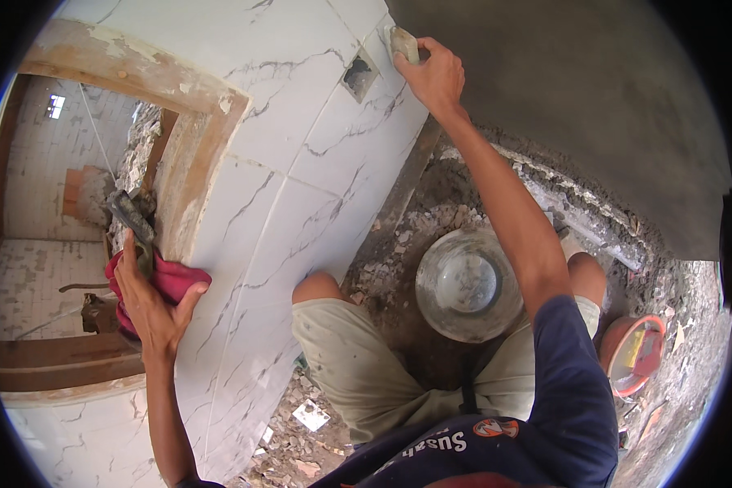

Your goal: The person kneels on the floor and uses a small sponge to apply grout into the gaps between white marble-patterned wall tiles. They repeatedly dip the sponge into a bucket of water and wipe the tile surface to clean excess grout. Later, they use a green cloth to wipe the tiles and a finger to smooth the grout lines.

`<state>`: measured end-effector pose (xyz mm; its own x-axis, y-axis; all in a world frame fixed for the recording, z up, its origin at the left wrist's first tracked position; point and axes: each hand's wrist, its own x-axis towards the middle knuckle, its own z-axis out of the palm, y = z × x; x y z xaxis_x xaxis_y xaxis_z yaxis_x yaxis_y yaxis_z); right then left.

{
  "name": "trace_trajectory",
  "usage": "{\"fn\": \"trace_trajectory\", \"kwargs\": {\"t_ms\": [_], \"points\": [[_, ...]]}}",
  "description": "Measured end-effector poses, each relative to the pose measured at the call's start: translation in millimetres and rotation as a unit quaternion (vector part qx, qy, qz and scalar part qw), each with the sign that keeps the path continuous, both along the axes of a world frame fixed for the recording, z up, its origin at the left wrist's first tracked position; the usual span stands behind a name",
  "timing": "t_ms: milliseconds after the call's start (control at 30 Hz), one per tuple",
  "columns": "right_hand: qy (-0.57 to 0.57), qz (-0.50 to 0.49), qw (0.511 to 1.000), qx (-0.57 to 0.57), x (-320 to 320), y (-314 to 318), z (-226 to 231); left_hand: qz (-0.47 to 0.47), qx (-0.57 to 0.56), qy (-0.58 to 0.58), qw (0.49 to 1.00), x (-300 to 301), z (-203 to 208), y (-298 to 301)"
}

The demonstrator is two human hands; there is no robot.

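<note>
My right hand (435, 79) is raised at the top middle, with the thumb and fingers closed on a small pale, dirty block (404, 45) that looks like a sponge. The block is at the edge of the marble-patterned white tiles (289, 220), beside a square cut-out (359, 76). My left hand (156, 313) is open, fingers stretched and thumb apart, over a red cloth (175, 281) at the wooden-framed opening. Just beyond its fingertips lies a dark, mortar-stained tool (130, 215) whose kind I cannot make out.
A metal basin (431, 305) stands on the rubble-strewn ground between my knees. An orange bucket (660, 329) with cloths or sponges inside is at the right. Grey plastered wall (594, 106) meets the tiles at the upper right. The worn wooden frame (195, 179) borders the opening at left.
</note>
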<state>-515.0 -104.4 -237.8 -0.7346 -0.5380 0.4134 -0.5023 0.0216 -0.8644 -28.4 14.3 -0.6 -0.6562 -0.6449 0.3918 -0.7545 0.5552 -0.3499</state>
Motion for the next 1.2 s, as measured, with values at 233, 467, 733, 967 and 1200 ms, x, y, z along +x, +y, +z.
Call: {"fn": "trace_trajectory", "kwargs": {"t_ms": [233,467,733,967,1200], "points": [[-0.034,0.087,0.995,0.025,48.0,17.5,50.5,0.003,0.004,-0.007,1.0,0.2,2.6,2.3],[-0.214,0.052,0.975,0.024,-18.6,-6.4,33.3,0.004,0.007,0.005,1.0,-6.1,3.0,2.0],[-0.223,0.125,0.967,0.01,-50.6,-20.6,89.2,-0.022,-0.017,-0.014,1.0,-2.5,3.0,0.3],[-0.159,0.031,0.983,0.091,-48.0,-40.5,59.2,-0.017,-0.005,0.0,1.0,-9.1,-1.0,-3.4],[-0.195,0.087,0.975,0.057,-37.9,-10.6,58.3,0.017,-0.001,-0.007,1.0,1.0,7.5,6.3]]}}
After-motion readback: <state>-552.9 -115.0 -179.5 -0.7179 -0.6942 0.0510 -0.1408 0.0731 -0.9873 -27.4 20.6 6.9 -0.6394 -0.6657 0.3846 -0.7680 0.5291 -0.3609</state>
